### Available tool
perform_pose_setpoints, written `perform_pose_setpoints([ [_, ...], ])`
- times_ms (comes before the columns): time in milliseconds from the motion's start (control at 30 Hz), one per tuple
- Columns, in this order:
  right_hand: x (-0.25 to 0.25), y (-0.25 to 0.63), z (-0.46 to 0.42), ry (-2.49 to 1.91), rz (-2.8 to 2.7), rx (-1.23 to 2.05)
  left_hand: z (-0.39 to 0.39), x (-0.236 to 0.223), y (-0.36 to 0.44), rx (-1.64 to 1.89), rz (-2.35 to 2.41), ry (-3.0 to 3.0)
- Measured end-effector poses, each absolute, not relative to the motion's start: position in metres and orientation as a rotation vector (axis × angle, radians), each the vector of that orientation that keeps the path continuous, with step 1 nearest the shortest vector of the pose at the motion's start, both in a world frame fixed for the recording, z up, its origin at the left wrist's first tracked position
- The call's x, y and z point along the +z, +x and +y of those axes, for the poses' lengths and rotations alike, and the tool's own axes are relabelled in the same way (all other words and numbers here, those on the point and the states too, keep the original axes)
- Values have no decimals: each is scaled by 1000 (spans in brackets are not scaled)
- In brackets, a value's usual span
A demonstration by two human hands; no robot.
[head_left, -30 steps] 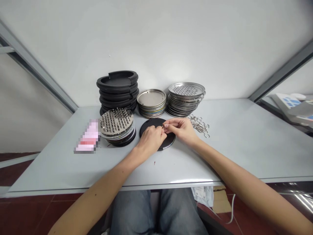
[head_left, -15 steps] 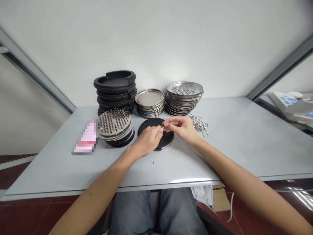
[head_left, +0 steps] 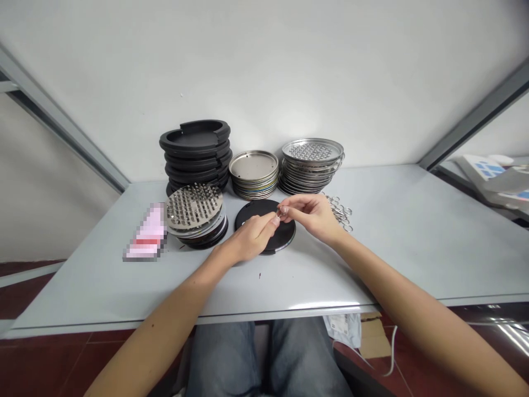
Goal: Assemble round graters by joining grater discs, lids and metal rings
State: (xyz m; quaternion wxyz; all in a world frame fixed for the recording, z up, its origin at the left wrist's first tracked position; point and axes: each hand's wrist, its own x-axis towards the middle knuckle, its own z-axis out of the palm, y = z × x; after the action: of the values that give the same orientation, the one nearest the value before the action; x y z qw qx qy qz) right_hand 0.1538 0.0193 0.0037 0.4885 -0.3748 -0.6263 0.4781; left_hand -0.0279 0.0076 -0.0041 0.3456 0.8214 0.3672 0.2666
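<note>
My left hand (head_left: 257, 236) is closed, thumb and index fingertips pinched together over a black disc (head_left: 278, 245). Facing it, my right hand (head_left: 311, 215) also pinches, its fingertips meeting those of the left. Between them shows a small metal ring (head_left: 282, 210), mostly covered by the fingers. The black disc lies flat on the table, partly hidden beneath both hands. Just beyond my right hand is a loose pile of small metal rings (head_left: 342, 212), like the one I hold.
Along the wall stand stacked black round trays (head_left: 196, 144), silver lids (head_left: 253, 165) and perforated metal plates (head_left: 312, 153). A toothed grater disc (head_left: 194, 207) tops another stack at left, beside a blurred pink item (head_left: 146, 234). The table's front edge (head_left: 264, 317) runs above my legs.
Both hands stay over the black disc, fingertips together; the fingers have shifted slightly around the small ring. The stacks and the ring pile have not moved.
</note>
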Motion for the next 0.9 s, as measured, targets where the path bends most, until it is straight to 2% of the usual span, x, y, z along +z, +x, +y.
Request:
perform_pose_setpoints([
  [200, 4, 153, 17, -923, -1639, 1023, 6, -2, -26, 687, 1018, 2209],
  [400, -5, 159, 19, -724, -1950, 380, 7, -5, -24, 758, 1049, 2182],
  [533, -11, 166, 25, -577, -2086, 100, 8, -7, -26, 783, 1000, 2108],
  [900, -12, 171, 16, -595, -2065, -52, 9, -10, -26, 787, 945, 2032],
])
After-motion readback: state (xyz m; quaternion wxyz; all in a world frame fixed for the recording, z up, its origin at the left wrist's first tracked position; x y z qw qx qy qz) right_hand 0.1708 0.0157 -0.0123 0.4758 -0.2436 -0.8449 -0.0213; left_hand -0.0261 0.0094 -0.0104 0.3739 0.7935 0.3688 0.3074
